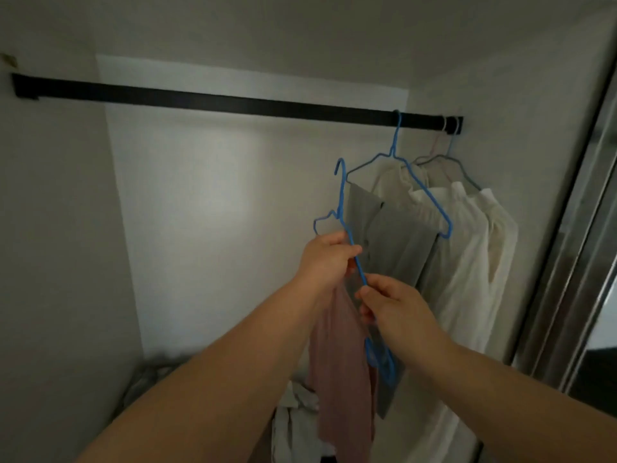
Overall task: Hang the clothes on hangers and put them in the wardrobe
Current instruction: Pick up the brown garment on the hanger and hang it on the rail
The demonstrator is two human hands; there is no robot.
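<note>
Holding the blue hanger (347,242) mid-frame, left hand (325,259) and right hand (390,305) both pinch its wire; level it, seat the pink garment (340,379), then hook the rail (233,103).

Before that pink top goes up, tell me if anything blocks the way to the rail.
Nothing visible does. The blue hanger with the pink top sits below the rail, whose long stretch left of the hung clothes is bare. Both hands hold the hanger.
</note>
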